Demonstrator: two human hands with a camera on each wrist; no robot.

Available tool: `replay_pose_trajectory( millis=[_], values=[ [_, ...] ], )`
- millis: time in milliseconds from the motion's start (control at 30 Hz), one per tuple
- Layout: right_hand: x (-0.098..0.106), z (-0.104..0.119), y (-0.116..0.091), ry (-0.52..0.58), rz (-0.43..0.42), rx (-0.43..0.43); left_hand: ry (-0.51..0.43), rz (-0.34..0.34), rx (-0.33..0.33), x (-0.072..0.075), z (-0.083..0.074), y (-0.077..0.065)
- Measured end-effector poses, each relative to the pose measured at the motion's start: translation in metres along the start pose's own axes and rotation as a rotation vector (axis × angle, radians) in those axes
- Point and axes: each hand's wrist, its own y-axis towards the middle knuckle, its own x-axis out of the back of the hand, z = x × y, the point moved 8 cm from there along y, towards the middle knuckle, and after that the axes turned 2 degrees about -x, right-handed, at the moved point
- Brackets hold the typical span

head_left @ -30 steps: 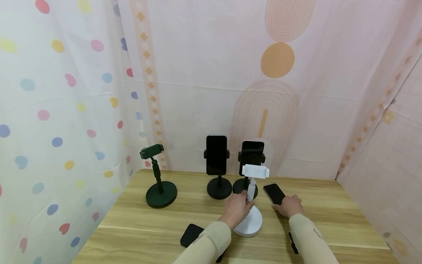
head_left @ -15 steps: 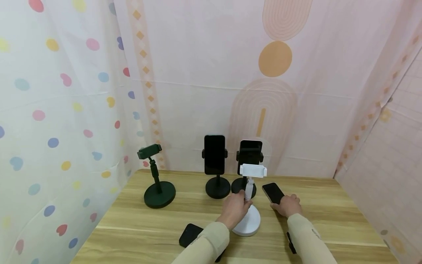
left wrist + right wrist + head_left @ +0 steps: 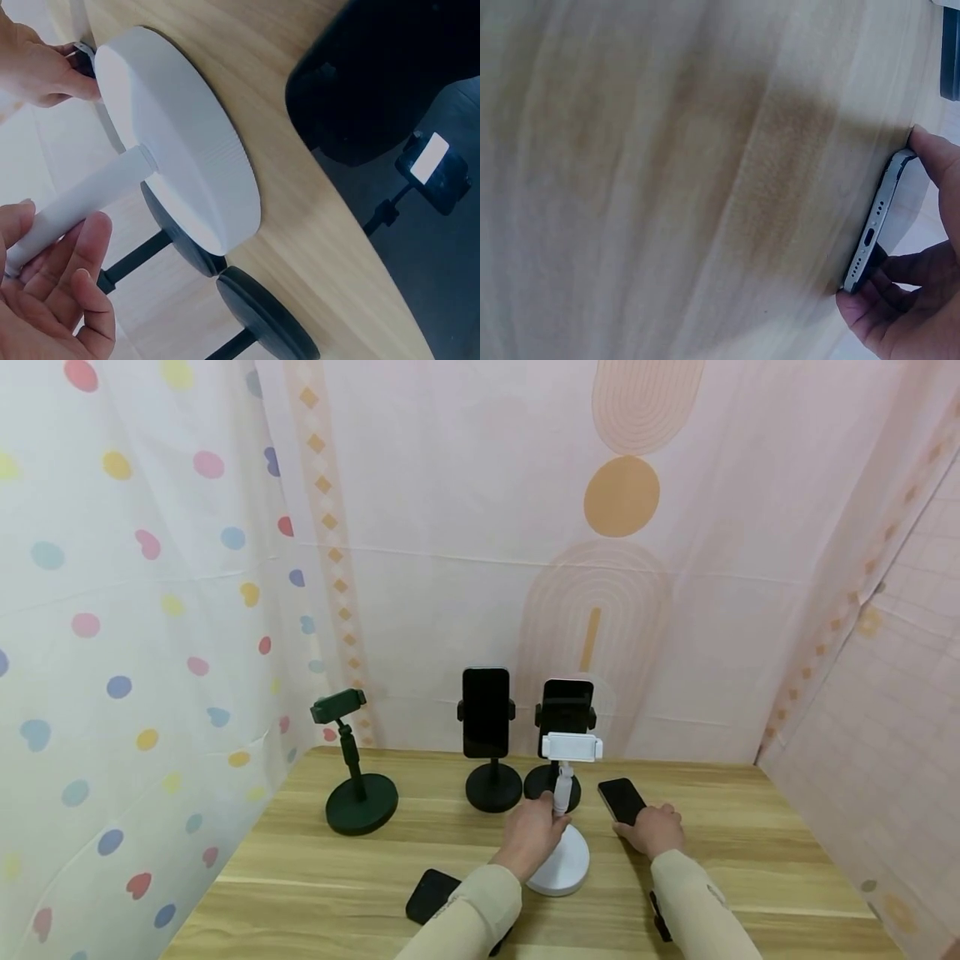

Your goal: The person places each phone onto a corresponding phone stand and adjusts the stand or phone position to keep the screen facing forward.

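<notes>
In the head view my left hand (image 3: 529,837) grips the stem of a white phone stand (image 3: 561,867). Its clamp at the top holds no phone, and its round base sits on the wooden table. The left wrist view shows thumb and fingers of the left hand (image 3: 64,300) curled round the white stem. To the right, my right hand (image 3: 657,830) holds the near end of a black-screened smartphone (image 3: 620,797) lying on the table. Up close, the right hand (image 3: 919,289) has thumb and fingers on opposite long edges of the smartphone (image 3: 868,236), its port end facing the camera.
Two black stands with upright phones, the left phone (image 3: 486,714) and the right phone (image 3: 567,700), stand at the back. A green stand (image 3: 363,803) without a phone is at the left. Another dark phone (image 3: 431,895) lies partly under my left sleeve. Patterned curtains surround the table.
Both hands keep their holds on the white stand and the smartphone. The whole head view has shifted slightly; nothing on the table has visibly moved.
</notes>
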Motion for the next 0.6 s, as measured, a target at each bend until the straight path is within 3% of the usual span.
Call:
replay_pose_trajectory(
  millis=[300,600],
  values=[
    [0.0,0.0,-0.002,-0.03,-0.05,0.043,0.005,0.02,0.012,-0.003,0.004,0.0],
    [0.014,-0.004,-0.014,0.057,-0.073,0.022,-0.006,0.031,0.003,-0.003,0.003,0.001]
  ],
)
